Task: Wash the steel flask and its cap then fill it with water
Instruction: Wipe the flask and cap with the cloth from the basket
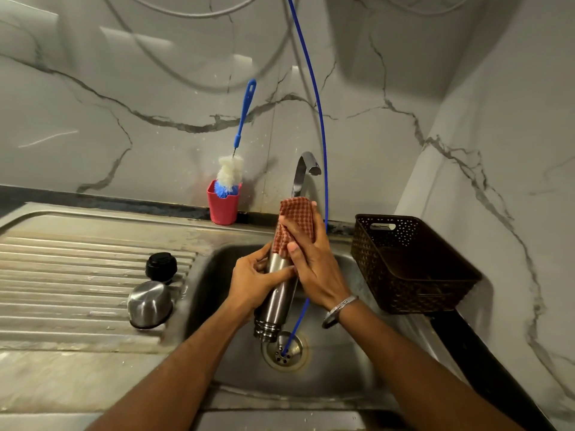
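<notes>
Steel flask (281, 287) is held over the sink basin (339, 377), tilted with its open threaded mouth pointing down toward the drain (284, 351) and its base up near the tap (306, 169), so the long axis runs close to upright, leaning a bit. Left hand (255, 283) is wrapped around the middle of the body. Right hand (311, 259) grips a reddish checked cloth (295, 223) pressed over the upper end. Both flask caps sit on the ribbed draining board (77, 275) to the left: a black inner cap (161, 267) and, just in front of it, a steel outer cap (150, 304) lying on its side. Pink cup (223, 206) at the back holds a blue-handled bottle brush (235, 163), bristles down. Brown basket (413, 265) on the right looks bare inside. A thin blue cord (322, 135) hangs down into the drain.
</notes>
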